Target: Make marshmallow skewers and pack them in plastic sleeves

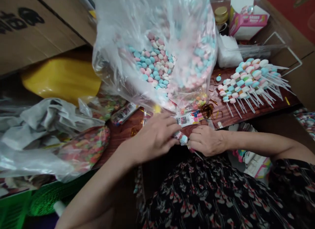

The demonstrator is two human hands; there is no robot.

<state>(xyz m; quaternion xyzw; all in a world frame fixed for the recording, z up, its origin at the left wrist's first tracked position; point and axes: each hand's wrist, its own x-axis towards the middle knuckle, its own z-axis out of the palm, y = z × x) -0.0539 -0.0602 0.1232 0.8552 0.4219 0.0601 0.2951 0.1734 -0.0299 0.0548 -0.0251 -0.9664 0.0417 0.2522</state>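
"From the head view, what's in the hands?"

"A small row of sweets [183, 139], blue and white at the near end, sits between left hand [159, 134] and right hand [206, 140], right at the table's edge. It's close to the body, probably so both hands can work on it together."

"And that big clear bag [108, 58]?"

"Straight ahead, full of pastel candies [150, 61], likely set there for easy reach. Sweets on white sticks [246, 81] lie heaped over on the person's right, sticks pointing mostly one way, perhaps to keep them tidy. Gold ties [207, 110] sit in a tangle just beyond the right hand, handy for it, I'd say, beside a printed packet [189, 119] on the table [116, 135]."

"Now the fingers!"

"Left ones bend over the row, close together, the thumb side low; they look closed on it, leaving one end showing. The right ones curl in tight, tips at that showing end."

"Pinching anything?"

"Can't tell; the tips are hidden and blurred. A thin pale line pokes out below the right hand, maybe a stick, but whether it's gripped is unclear."
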